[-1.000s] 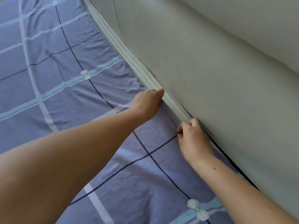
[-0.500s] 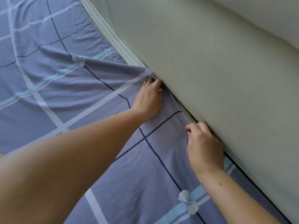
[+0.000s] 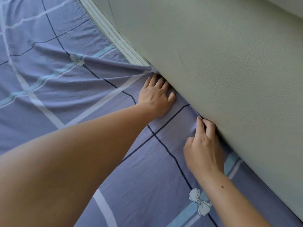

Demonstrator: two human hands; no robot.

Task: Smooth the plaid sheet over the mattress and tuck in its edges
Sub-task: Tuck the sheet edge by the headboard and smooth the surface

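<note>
Headboard point(image 3: 213, 63) 1 | plaid sheet point(image 3: 78, 99) 1 | left hand point(image 3: 155, 97) flat on it | right hand point(image 3: 203, 148) pinching it

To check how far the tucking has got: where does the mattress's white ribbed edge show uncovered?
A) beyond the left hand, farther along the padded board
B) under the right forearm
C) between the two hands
A: the white ribbed edge lies bare only past the left hand, where the plaid sheet stops short of the padded board.
</note>
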